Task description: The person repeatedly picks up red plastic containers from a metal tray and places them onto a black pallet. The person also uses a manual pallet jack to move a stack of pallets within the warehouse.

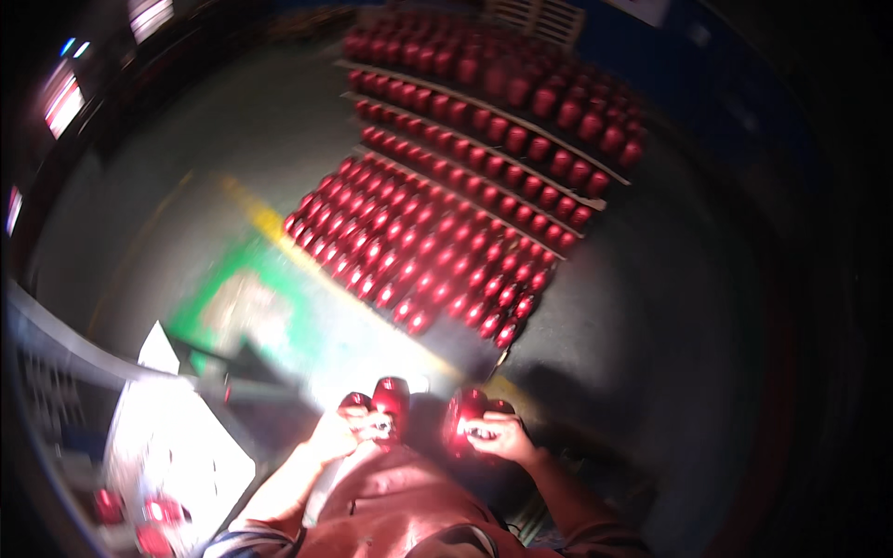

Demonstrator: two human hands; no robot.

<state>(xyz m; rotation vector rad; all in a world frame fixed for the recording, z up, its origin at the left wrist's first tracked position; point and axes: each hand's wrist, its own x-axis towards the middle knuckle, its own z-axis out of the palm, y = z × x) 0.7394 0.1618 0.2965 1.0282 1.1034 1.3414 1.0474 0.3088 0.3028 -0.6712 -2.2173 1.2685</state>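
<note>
Glossy red cylinders with rounded ends, like small fire extinguisher bodies, are in both hands in front of my body. My left hand has its fingers closed at the silvery neck of a red cylinder; a second one shows beside it. On the other side, my right hand is closed at the neck of another red cylinder, with one more partly hidden behind the fingers. A gap separates the two pairs. Blur hides exactly how the fingers grip.
Ahead stands a large stack of red cylinders in rows, with thin boards between upper layers. A yellow line marks the floor. At left, a bright white surface stands near several red cylinders. A wooden pallet is at the back.
</note>
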